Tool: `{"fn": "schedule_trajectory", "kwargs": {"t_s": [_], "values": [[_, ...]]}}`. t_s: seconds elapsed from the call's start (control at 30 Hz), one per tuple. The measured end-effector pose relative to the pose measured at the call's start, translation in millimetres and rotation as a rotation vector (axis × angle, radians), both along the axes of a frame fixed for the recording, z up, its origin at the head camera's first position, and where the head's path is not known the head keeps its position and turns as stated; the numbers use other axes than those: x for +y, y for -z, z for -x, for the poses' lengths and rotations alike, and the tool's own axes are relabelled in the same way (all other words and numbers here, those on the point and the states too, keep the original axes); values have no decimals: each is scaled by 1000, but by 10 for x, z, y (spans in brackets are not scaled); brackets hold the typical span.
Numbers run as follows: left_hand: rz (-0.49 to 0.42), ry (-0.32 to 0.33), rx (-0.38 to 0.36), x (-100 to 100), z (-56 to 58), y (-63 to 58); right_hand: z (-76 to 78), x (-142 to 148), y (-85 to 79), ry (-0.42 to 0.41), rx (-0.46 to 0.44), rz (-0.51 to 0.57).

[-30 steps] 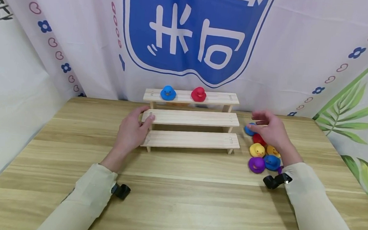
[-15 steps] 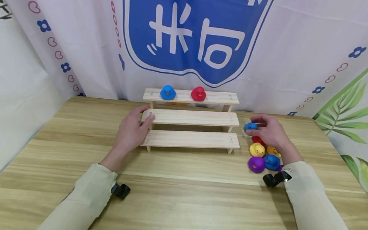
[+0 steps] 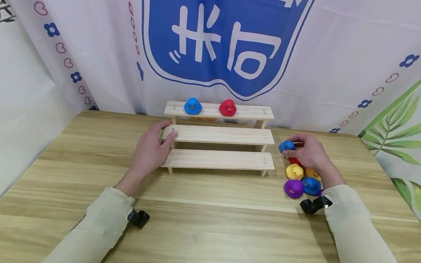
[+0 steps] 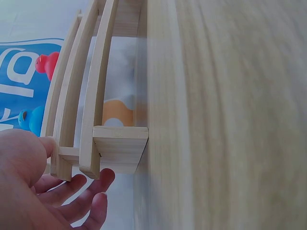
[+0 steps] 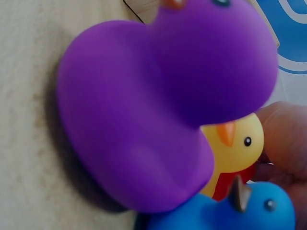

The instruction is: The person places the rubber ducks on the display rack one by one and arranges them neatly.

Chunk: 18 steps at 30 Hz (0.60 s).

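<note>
My left hand (image 3: 150,148) grips the left end of the middle step of a three-tier wooden display stand (image 3: 217,160), thumb on top. In the left wrist view its other fingers (image 4: 79,199) curl around the step ends. My right hand (image 3: 311,151) pinches a blue rubber duck (image 3: 286,146) between thumb and fingers, right of the stand. Just under that hand is a red duck (image 3: 295,161), partly hidden. A blue duck (image 3: 192,106) and a red duck (image 3: 228,108) sit on the top tier.
Nearer me on the right lie a yellow duck (image 3: 294,171), an orange-yellow one (image 3: 312,173), another blue duck (image 3: 311,186) and a purple duck (image 3: 294,189), which fills much of the right wrist view. A printed cloth (image 3: 108,81) hangs behind the wooden table (image 3: 204,235).
My right hand has come down slightly, and its fingers have closed on the blue duck beside the stand. The left hand has kept its hold on the stand.
</note>
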<state>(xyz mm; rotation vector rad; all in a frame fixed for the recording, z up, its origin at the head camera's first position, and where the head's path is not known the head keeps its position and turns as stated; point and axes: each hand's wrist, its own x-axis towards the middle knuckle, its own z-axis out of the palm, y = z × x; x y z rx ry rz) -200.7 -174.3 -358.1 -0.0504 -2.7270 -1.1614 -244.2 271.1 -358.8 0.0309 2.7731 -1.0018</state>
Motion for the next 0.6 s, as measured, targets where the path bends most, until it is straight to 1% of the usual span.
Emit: {"fn": "schedule_trajectory", "kwargs": {"t_s": [0.2,0.37,0.5,0.6], "values": [[2,-3,-7,7,0,3,-6,-6,-6,10,18,-10],[7,-5,-10,8,-7,-1,-21,-24,-16,26,55,1],[10,-9,-14,9,-4,-1,-27,-33,-28,38,87,22],[9,-10,-10,8,-3,-3,-35,-36,-42,42,110,57]]}}
